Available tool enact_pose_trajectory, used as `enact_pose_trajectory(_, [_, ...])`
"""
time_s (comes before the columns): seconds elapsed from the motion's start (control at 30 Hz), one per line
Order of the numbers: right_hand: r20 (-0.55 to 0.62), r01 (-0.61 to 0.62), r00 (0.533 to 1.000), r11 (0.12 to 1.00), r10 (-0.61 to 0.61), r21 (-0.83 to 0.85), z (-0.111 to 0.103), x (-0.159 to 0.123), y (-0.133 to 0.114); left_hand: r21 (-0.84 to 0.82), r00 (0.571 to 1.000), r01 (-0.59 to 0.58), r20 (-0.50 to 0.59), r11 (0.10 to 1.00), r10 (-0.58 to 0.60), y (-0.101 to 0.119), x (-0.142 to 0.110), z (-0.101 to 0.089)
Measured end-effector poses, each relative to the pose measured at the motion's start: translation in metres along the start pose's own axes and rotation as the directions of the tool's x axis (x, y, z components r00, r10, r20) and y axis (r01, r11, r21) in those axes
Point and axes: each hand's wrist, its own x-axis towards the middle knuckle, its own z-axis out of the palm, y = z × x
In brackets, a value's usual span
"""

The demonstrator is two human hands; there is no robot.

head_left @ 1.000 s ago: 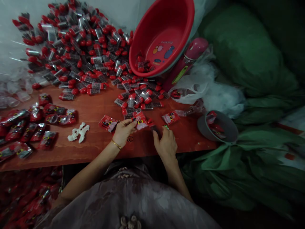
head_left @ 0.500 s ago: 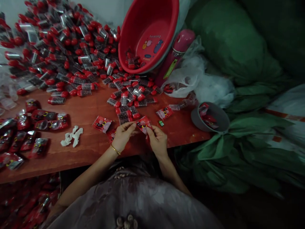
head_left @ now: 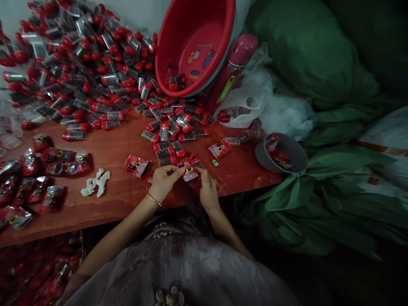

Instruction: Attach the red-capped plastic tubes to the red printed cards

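Note:
Between my two hands is a small red printed plastic packet [head_left: 188,171]. My left hand [head_left: 164,183] pinches its left edge between thumb and fingers. At the opposite side my right hand [head_left: 208,190] has its fingers closed on the same packet. To the left lies another flat red packet [head_left: 135,165], and one more is partly hidden behind my left hand. A small green item [head_left: 214,162] rests on the table right of my hands. Beyond it is a further red packet [head_left: 219,148]. Clear tubes with red caps [head_left: 164,153] lie just past my fingers.
A large heap of red-capped tubes [head_left: 79,72] covers the back left. A tilted red basin [head_left: 204,38], pink thermos [head_left: 234,63] and grey pot [head_left: 270,159] stand to the right. Filled red packets [head_left: 52,197] and white scraps [head_left: 101,182] lie left. Green sacks [head_left: 312,55] border the table.
My right hand has let go of the small green item on the table and come to the packet in my left hand. The packet is now more crumpled, and the view has shifted right.

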Motion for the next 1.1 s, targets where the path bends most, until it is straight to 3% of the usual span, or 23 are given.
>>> enact_pose_trajectory(0.23, [0.147,-0.003,0.989,0.996,-0.011,0.092,0.000,-0.005,0.003,-0.091,0.998,0.060,-0.005,0.994,-0.061,-0.002,0.000,0.002])
enact_pose_trajectory(0.47, [0.100,0.133,0.987,0.989,-0.126,-0.064,0.003,-0.007,0.010,-0.081,0.994,0.040,-0.102,0.996,-0.049,0.000,0.001,-0.001])
enact_pose_trajectory(0.63, [0.079,0.190,0.980,0.973,-0.180,-0.133,0.004,-0.010,0.008,0.001,0.995,0.010,-0.096,1.000,-0.010,-0.002,0.001,0.000])
enact_pose_trajectory(0.73, [0.085,0.160,0.985,0.979,-0.151,-0.126,0.003,-0.011,0.007,0.035,0.997,0.008,-0.077,0.999,-0.006,-0.002,-0.001,0.001])
enact_pose_trajectory(0.87, [0.050,0.113,0.993,0.988,-0.108,-0.101,-0.012,-0.009,0.009,0.051,0.999,0.032,0.010,0.998,-0.033,0.000,-0.004,0.003])
enact_pose_trajectory(1.1, [-0.198,0.000,0.979,0.971,-0.049,-0.239,-0.064,-0.011,0.019,0.047,0.977,0.181,0.109,0.982,-0.185,-0.007,-0.002,0.007])
